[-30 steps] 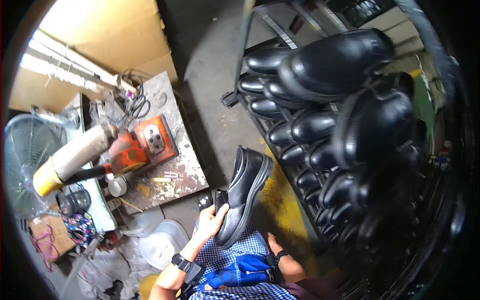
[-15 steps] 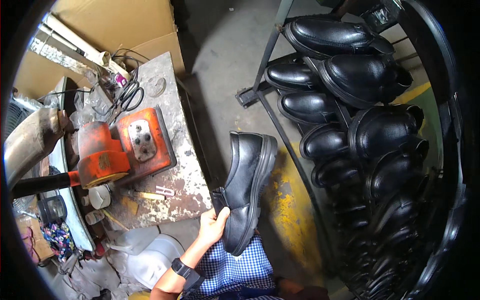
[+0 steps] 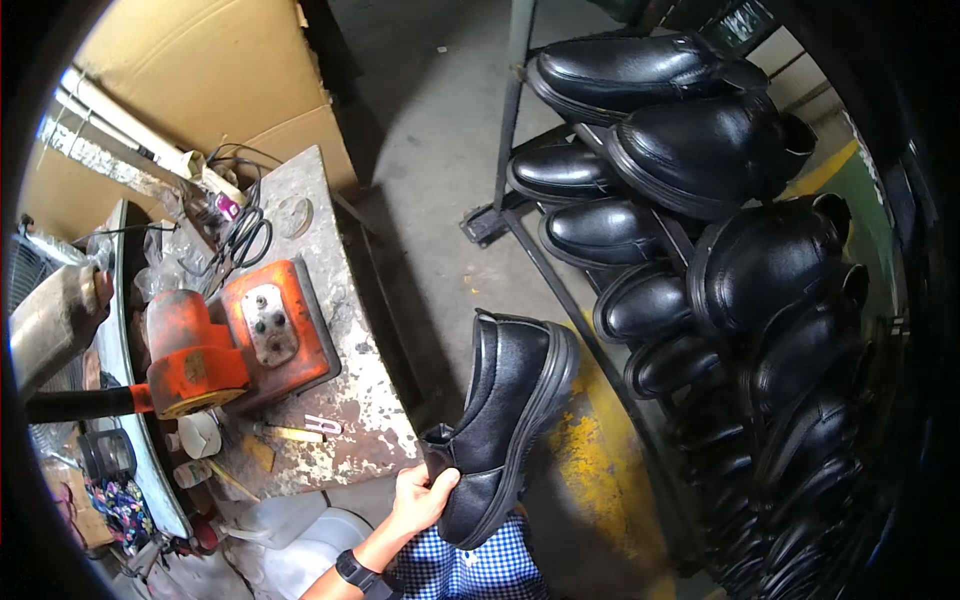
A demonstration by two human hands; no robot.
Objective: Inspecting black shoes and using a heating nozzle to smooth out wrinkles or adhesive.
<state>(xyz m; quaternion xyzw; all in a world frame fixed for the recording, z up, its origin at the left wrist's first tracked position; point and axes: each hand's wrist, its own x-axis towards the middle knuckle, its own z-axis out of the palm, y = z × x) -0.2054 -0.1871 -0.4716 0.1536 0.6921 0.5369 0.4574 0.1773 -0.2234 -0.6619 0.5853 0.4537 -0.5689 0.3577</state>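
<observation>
My left hand [image 3: 420, 498], with a dark watch on its wrist, grips a black leather shoe [image 3: 510, 410] by the front part. The thumb presses on the upper near the tongue; the fingers behind are largely hidden. Tilted on its side, the shoe has its heel end up and away, its toe end close to me and its thick sole to the right. Below it shows a blue-and-white checked cloth [image 3: 470, 572] over my lap. My right hand is out of view.
On the right, a dark metal rack [image 3: 545, 255] carries rows of black shoes [image 3: 700, 150]. At left, a worn bench [image 3: 370, 410] bears an orange machine [image 3: 280, 330], cables [image 3: 250, 240] and small tools. Cardboard [image 3: 220, 80] stands behind. A whitish plastic container [image 3: 310, 550] sits below the bench.
The shoe in my left hand has shifted lower in the picture and slightly right. The view itself has also moved a little, so the bench and rack appear shifted.
</observation>
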